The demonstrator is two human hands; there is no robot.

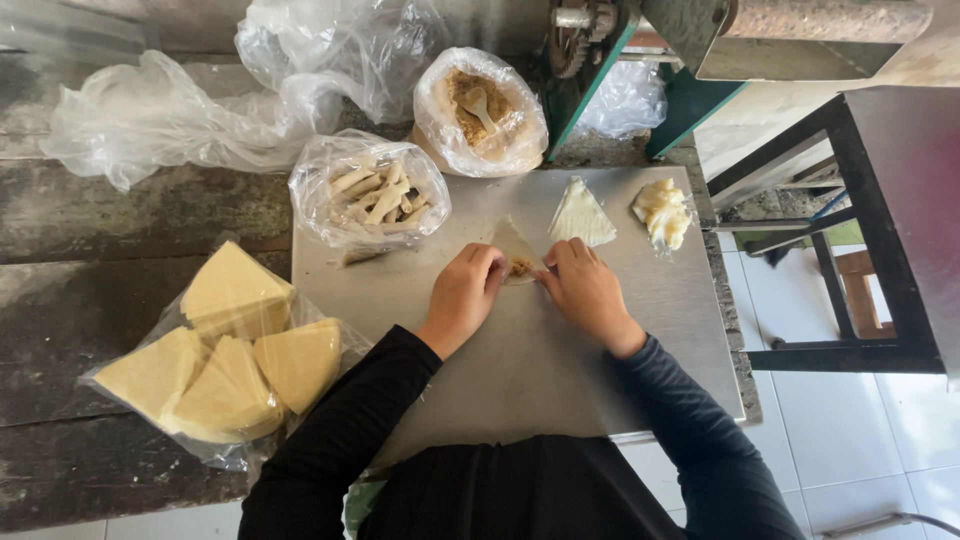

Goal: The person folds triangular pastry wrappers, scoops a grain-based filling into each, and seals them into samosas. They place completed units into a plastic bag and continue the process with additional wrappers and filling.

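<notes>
A thin triangular pastry wrapper (513, 243) with brown filling lies on the metal board (560, 340). My left hand (463, 293) pinches its left side and my right hand (586, 290) pinches its right edge, folding it over the filling. Just behind my right hand lies a small stack of triangular wrappers (581, 215). A clear bag of brown filling (480, 110) with a white spoon in it stands at the back of the board. Another clear bag holding several finished rolls (372, 192) sits to the left of my hands.
A lump of pale paste on plastic (662, 211) lies at the board's far right. Wedge-shaped stacks of yellow wrappers in plastic (228, 360) rest on the dark wooden table at left. Crumpled plastic bags (190, 110) lie behind. A green machine frame (600, 50) and a black metal stand (870, 230) are to the right.
</notes>
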